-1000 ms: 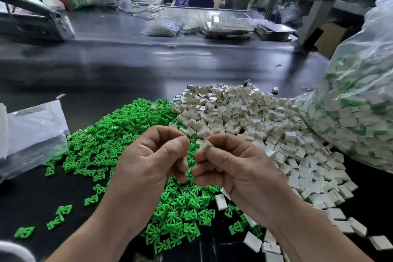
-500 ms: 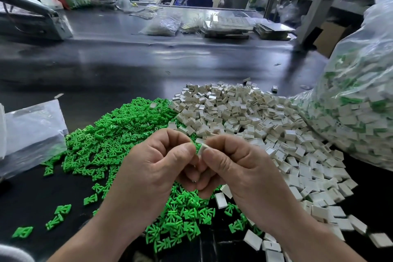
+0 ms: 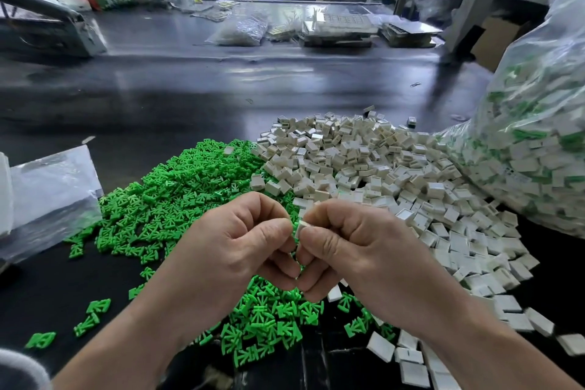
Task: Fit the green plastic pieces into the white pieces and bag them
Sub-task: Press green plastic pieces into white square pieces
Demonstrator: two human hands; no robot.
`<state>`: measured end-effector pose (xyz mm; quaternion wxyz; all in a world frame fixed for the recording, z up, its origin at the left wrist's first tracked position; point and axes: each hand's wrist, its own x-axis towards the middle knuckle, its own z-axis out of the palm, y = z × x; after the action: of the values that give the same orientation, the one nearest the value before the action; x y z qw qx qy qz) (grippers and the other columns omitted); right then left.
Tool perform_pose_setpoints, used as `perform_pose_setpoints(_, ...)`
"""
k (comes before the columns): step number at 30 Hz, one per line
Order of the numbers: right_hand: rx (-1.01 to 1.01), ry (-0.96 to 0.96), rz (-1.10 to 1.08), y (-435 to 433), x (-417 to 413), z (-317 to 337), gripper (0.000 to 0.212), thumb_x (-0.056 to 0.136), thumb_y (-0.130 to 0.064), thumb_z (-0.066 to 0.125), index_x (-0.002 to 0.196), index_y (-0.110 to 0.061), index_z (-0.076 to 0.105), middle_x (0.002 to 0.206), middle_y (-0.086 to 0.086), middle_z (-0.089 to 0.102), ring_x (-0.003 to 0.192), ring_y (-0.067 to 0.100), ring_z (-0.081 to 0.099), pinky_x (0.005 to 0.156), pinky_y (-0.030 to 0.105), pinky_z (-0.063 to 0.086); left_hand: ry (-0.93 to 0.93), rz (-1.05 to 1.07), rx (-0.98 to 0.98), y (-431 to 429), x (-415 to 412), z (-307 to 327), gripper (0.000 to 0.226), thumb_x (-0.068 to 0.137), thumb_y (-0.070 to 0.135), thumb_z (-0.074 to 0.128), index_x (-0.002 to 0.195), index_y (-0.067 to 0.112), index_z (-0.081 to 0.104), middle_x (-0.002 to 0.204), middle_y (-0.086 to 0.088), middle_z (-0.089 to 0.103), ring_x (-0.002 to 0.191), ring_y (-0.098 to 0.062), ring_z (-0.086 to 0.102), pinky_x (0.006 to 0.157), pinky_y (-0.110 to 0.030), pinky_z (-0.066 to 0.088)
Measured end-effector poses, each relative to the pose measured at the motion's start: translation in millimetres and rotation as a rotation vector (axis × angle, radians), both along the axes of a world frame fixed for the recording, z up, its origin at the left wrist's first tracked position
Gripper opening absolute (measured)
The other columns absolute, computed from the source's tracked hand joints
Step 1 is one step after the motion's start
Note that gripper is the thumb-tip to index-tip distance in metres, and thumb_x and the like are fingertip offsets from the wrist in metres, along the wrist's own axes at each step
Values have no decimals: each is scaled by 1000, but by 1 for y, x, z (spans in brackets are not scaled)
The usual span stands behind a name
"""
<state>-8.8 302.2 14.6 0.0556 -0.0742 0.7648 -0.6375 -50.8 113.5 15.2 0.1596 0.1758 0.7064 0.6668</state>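
At lower centre of the frame, the left hand [image 3: 234,247] and right hand [image 3: 357,250] met knuckle to knuckle, fingers curled, both pinching one white piece [image 3: 301,228] between thumbs and forefingers. Whether a green part sat in it could not be told; the fingers hid it. Behind and beneath the hands, the green pile [image 3: 177,199] spread left of centre and the white pile [image 3: 364,168] right of centre, touching where they met. A full clear bag [image 3: 538,142] of fitted pieces bulged at the right edge against the white pile. A flat bag [image 3: 50,196] lay at the left edge on the dark counter [image 3: 158,98]. Trays [image 3: 338,28] sat at upper centre.
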Motion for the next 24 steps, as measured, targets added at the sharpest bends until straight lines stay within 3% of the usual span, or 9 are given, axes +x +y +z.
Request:
perform_pose_setpoints(3,-79,-79,21,0,0,3,19,100,-18,60,87,-9,69,77,10,73,69,28,74,63,37,62,16,-6,-19,0,0,1,16,89,25,66,78,14,66,70,-10,68,62,-27,69,55,-32,57)
perform_pose_setpoints(8,29,-14,16,0,2,2,18,101,-18,59,89,-9,67,75,9,74,68,24,75,63,35,62,-17,-21,-19,-1,1,3,14,85,25,62,76,15,67,68,-6,68,61,-26,69,56,-33,57)
perform_pose_setpoints(13,-108,-103,32,-3,2,7,19,101,-15,58,88,-6,68,76,9,73,68,26,73,62,34,61,4,-28,-22,-1,1,4,15,89,22,61,76,15,66,68,-5,68,61,-24,68,55,-31,56)
perform_pose_setpoints(18,16,-48,14,-3,3,5,17,101,-15,60,89,-7,67,76,11,73,67,25,74,62,34,62,-11,-40,-46,-4,0,2,23,96,11,56,77,16,66,71,-7,68,64,-27,69,57,-35,57)
perform_pose_setpoints(24,-92,-91,59,-5,3,3,18,102,-20,59,90,-10,68,78,9,73,69,27,73,62,34,61,18,-54,-22,-3,0,1,14,86,23,59,76,15,66,70,-12,69,62,-29,68,55,-33,56)
